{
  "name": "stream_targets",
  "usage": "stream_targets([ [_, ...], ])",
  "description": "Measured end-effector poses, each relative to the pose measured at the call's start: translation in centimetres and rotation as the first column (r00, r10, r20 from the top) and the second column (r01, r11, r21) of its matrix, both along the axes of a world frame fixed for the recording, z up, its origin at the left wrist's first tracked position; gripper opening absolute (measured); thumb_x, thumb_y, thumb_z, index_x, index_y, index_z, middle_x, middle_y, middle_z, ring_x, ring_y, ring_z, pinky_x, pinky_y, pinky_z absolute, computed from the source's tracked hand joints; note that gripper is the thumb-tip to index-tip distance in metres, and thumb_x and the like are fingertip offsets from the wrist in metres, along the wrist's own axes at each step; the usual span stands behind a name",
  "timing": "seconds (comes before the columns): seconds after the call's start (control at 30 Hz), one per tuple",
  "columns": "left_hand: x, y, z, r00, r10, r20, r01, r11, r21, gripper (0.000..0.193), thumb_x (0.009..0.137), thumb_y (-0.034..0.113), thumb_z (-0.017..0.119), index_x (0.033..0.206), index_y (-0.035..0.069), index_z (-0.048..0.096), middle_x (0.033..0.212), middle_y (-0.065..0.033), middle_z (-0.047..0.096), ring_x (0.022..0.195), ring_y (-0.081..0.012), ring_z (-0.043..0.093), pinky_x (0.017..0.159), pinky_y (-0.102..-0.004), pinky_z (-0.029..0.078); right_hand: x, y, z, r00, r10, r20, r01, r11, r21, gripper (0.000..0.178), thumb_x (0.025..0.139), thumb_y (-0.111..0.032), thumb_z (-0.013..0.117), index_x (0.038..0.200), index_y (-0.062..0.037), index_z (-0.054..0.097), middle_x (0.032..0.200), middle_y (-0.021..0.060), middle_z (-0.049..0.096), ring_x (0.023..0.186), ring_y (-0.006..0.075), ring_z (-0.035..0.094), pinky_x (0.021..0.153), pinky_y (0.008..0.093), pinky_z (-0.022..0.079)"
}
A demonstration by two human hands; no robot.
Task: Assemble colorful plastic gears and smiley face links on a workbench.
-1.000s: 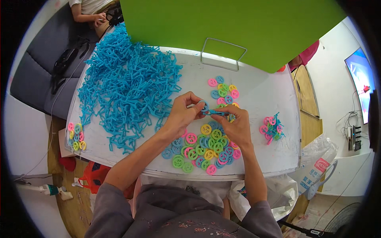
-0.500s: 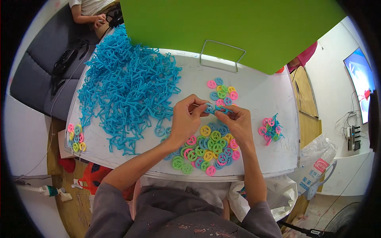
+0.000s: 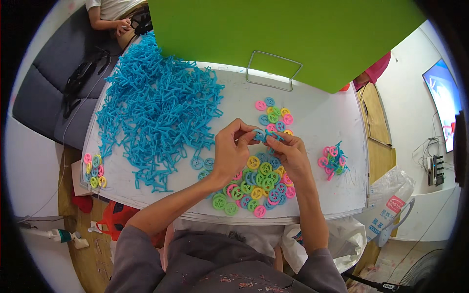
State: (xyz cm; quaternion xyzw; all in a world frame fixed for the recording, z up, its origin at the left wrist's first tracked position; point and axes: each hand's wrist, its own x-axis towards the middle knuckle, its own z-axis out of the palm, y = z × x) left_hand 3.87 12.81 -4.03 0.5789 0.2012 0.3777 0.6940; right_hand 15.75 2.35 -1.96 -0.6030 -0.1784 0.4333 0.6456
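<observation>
Left hand (image 3: 233, 152) and right hand (image 3: 292, 155) meeting over the worktop (image 3: 312, 122) middle, fingers of both pinched shut on one small blue piece (image 3: 266, 135). Just beneath, toward the near edge, a heap of coloured rings (image 3: 256, 188); blue sticks (image 3: 156, 110) piled at the far left corner.

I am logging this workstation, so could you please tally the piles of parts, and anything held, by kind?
Heap of blue sticks: 1
Groups of loose coloured rings: 3 (front, middle, left edge)
Cluster of rings on blue sticks: 1
Held blue piece: 1
Total: 6
</observation>
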Motion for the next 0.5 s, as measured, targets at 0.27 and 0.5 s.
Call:
stream_targets([
  [0.27,-0.4,0.9,0.4,0.990,-0.026,-0.135,0.034,0.998,0.059,0.007,0.090,-0.005,0.049,0.090,-0.005,0.056,0.083,-0.0102,0.063,0.076,-0.0136,0.064,0.070,-0.0274,0.056,-1.2,0.1,-0.4,0.772,-0.098,0.628,0.076,0.995,0.062,0.017,0.078,-0.007,0.074,0.091,0.0019,0.069,0.074,0.0023,0.065,0.068,0.0061,0.056,0.059,0.0219,0.044],
  [0.5,-0.2,1.8,0.8,0.961,-0.268,-0.073,0.245,0.942,-0.228,0.014,0.095,0.006,0.050,0.103,-0.001,0.058,0.093,-0.0063,0.061,0.081,-0.0123,0.063,0.074,-0.0268,0.055,0.2,-0.5,2.2,0.970,0.112,0.214,-0.163,0.957,0.239,0.036,0.079,0.001,0.068,0.114,0.0009,0.061,0.116,0.0122,0.061,0.085,0.0130,0.062,0.072,0.0237,0.050],
])
